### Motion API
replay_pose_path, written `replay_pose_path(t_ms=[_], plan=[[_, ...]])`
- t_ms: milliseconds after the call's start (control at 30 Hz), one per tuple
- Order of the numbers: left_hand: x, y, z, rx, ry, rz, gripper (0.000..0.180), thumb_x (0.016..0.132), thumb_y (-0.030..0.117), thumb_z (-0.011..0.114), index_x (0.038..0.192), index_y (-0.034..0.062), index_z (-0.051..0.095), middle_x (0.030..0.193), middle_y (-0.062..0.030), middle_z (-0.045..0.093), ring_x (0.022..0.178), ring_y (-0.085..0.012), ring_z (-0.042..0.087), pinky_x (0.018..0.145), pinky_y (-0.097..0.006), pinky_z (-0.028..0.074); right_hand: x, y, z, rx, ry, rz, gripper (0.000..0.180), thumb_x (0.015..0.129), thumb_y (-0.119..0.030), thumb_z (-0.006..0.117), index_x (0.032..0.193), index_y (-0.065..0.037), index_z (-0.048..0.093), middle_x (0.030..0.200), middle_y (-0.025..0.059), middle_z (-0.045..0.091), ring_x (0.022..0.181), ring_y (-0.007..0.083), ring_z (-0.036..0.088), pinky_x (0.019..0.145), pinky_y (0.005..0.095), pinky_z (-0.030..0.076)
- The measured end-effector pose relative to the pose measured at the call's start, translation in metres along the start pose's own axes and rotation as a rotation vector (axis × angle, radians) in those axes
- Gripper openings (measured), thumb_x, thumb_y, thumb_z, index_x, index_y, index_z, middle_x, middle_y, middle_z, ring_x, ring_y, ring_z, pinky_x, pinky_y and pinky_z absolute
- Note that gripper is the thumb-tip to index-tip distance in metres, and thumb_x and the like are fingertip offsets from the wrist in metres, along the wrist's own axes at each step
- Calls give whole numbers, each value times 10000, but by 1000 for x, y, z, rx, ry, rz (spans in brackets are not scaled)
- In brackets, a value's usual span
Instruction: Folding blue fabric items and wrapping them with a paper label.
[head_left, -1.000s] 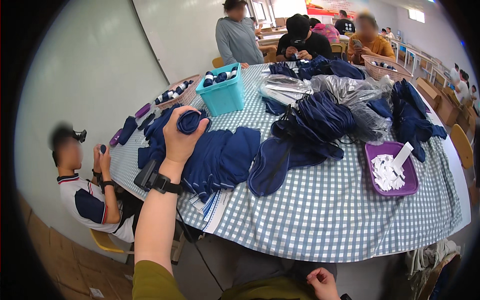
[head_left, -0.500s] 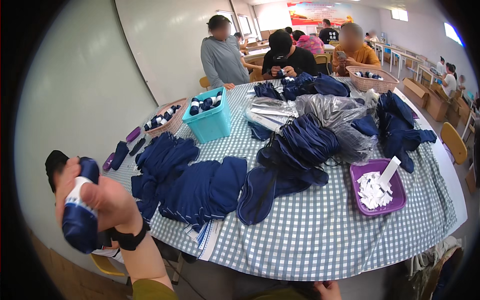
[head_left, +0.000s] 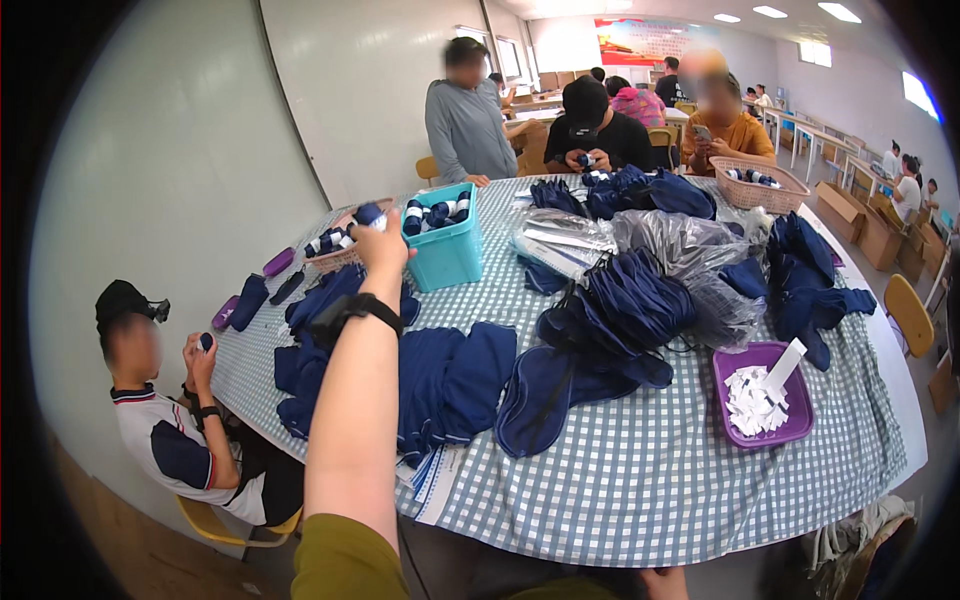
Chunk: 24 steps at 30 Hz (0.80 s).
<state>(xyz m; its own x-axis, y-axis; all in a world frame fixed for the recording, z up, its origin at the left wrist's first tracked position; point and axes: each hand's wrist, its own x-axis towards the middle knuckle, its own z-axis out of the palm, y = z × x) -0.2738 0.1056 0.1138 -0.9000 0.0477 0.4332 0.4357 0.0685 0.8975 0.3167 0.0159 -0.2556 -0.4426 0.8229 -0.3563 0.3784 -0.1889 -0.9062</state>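
Observation:
Out over the table's far left, my left hand grips a rolled navy cloth bundle with a white paper band. It is between the pink woven basket and the teal plastic basket, both with similar banded rolls in them. Under my outstretched left forearm lie stacked navy cloth pieces, partly hidden by the arm. My right hand shows only in part at the lower edge, just below the table's near edge; its fingers are mostly hidden.
A purple tray of small white labels stands at the right. Tied navy bundles and clear plastic bags fill the middle. A co-worker sits at the left holding a roll; others are across the table beside another pink basket.
My left hand has carried the banded roll from close by at the left, forward to the far-left baskets. The view has shifted slightly, and the left co-worker now shows.

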Motion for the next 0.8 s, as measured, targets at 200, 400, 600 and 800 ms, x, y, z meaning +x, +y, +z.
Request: replay_pose_path(t_ms=[200,400,600,800], plan=[[-22,-21,13,-97,-40,-50,609,932,258,651,1231,-149,311,1068,-268,587,679,-240,673,474,-315,577,-8,-1,8,-86,35,-204,497,901,-224,653,1280,77,542,1255,254,613,1156,329,581,961,392,470],[-72,19,-20,-456,63,886,412,989,280,591,1222,10,384,854,-89,602,689,-145,637,599,-263,551,-6,11,3,-83,36,-159,375,903,-184,671,1190,50,609,1127,204,678,1056,295,624,906,387,484],[-41,-25,-33,-118,208,1249,492,988,278,571,1290,25,276,849,-89,543,595,-130,557,558,-217,497,3,-3,-1,-96,-8,-102,352,904,-182,673,1169,43,618,1104,190,681,1023,277,627,879,378,489],[-28,-24,-1,197,273,1179,551,940,234,589,1358,-43,361,1255,-238,425,1135,-373,443,1009,-488,352,10,-10,-3,-105,-30,-67,329,905,-180,675,1148,37,627,1080,176,683,989,259,630,852,369,493]])
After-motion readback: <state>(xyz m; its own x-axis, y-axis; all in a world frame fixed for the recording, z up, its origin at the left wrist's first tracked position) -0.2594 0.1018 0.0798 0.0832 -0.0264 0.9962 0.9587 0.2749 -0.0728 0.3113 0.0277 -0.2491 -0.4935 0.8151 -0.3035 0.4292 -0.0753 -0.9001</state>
